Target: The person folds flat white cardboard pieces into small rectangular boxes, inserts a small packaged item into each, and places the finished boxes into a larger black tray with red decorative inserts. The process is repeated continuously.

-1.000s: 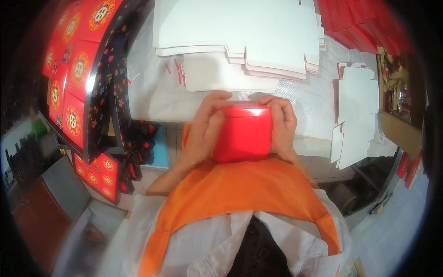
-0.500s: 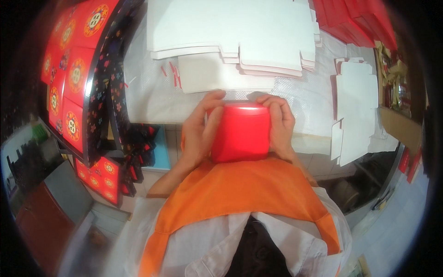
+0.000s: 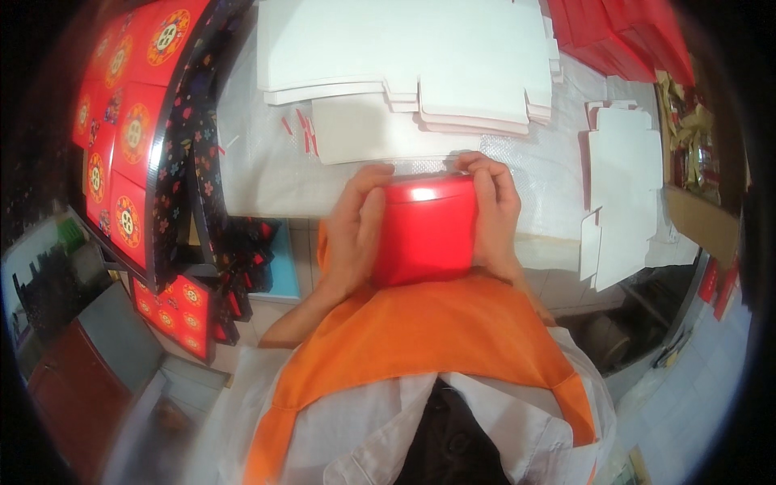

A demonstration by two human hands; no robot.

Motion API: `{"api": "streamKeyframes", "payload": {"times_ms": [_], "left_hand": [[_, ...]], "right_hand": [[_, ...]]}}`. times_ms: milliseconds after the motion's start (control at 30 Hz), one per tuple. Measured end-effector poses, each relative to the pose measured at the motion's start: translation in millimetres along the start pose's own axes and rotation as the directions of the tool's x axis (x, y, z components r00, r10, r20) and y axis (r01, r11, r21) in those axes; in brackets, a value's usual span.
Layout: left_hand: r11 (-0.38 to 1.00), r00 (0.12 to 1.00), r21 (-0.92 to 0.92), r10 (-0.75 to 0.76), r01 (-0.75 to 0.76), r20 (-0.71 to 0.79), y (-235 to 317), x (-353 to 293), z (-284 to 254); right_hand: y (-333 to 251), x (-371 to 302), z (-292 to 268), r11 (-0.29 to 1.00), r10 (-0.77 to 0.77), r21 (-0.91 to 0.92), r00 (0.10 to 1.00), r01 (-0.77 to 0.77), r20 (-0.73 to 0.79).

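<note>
Held upright against my orange apron is a red box with a smooth, glossy face and a creased band along its upper edge. My left hand grips its left side, thumb along the front edge and fingers curled over the top corner. On the opposite side my right hand holds it the same way, fingers bent at the upper right corner. The box's far face and the fingertips behind it are hidden. Just beyond the hands, flat white cardboard blanks lie stacked on the table.
Red patterned boxes are piled high at the left, beside dark floral panels. Another white cut blank hangs past the table's right edge. Red boxes stand far right, near an open carton. Small red strips lie left of the blanks.
The red box has tilted slightly, its top band showing more. My left hand has shifted a little right along its edge, and my right fingers have moved slightly up at the corner.
</note>
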State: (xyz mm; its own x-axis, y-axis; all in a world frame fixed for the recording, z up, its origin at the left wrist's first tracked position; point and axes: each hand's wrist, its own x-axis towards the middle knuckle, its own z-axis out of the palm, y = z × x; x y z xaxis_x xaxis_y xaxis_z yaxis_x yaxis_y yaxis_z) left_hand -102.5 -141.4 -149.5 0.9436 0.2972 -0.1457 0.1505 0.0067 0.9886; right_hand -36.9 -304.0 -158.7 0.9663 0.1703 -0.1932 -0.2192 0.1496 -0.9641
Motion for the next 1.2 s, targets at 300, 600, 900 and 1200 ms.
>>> {"api": "streamKeyframes", "payload": {"times_ms": [300,600,900,1200], "left_hand": [[0.995,0.997,0.073,0.059,-0.062,0.044,-0.3,1.8,1.6],[0.975,0.991,0.180,0.122,-0.130,0.055,-0.5,1.9,1.4],[0.995,0.997,-0.078,-0.069,0.067,-0.020,-6.4,2.6,-4.3],[0.997,0.999,0.066,-0.046,0.048,-0.024,3.7,1.4,1.5]], "right_hand": [[2.6,-2.8,-3.0,0.992,0.043,0.120,0.998,-0.048,0.051],[-0.9,-3.2,-3.5,0.987,-0.019,-0.154,0.989,0.042,0.143],[1.4,-5.4,-3.6,0.978,0.061,0.194,0.992,-0.081,0.107],[-2.3,-6.4,7.2,0.995,0.060,0.070,0.991,-0.068,0.117]]}}
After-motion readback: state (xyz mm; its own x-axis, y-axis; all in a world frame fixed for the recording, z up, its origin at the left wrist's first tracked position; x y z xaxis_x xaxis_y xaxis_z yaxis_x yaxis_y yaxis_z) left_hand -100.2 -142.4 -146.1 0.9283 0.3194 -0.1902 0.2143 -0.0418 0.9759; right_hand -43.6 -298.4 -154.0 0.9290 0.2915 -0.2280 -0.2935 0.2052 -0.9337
